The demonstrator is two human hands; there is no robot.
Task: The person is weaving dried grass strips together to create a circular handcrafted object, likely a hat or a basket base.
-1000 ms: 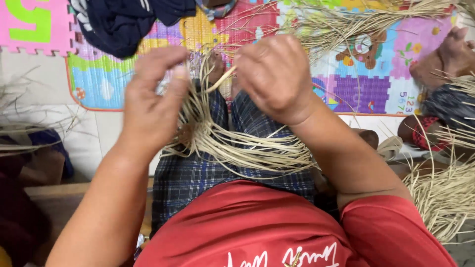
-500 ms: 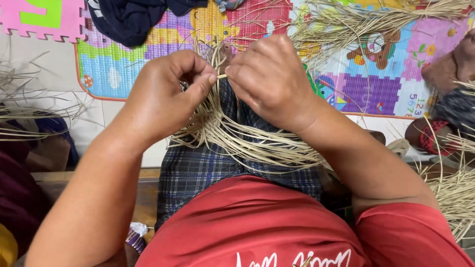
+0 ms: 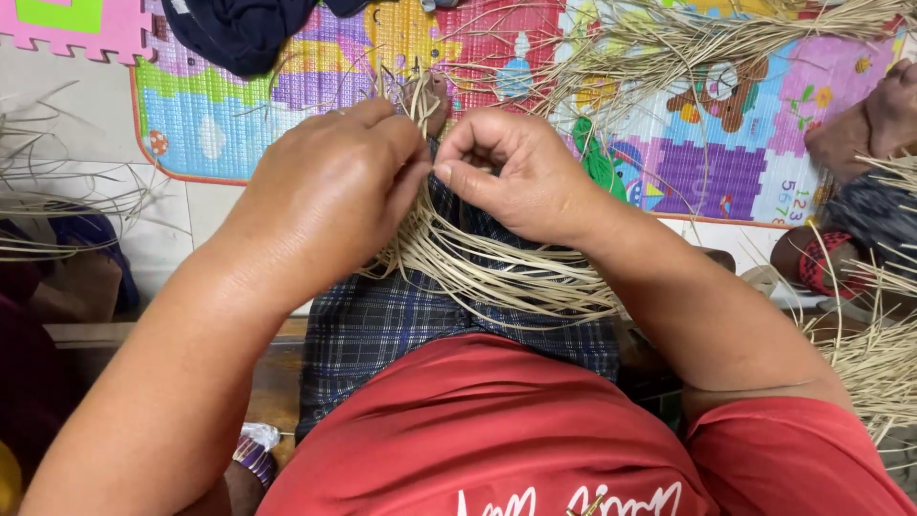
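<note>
Two hands meet over a bundle of pale straw (image 3: 497, 272) in the head view. The left hand (image 3: 330, 191) is closed, fingers curled around strands at the top of the bundle — thumb side pressed toward the other hand. The right hand (image 3: 521, 172) is also closed, its thumb and forefinger pinching strands just beside the left. The straw loops down from both grips and lies across the lap, on a dark plaid cloth (image 3: 382, 330). A red shirt (image 3: 497, 430) fills the lower frame. Beyond the hands lies a colourful foam mat (image 3: 669, 162), with loose straw (image 3: 726, 38) scattered over its upper part and a dark garment (image 3: 239, 29) at the top left. More straw (image 3: 879, 354) piles at the right edge — near another person's hand (image 3: 874, 119).
</note>
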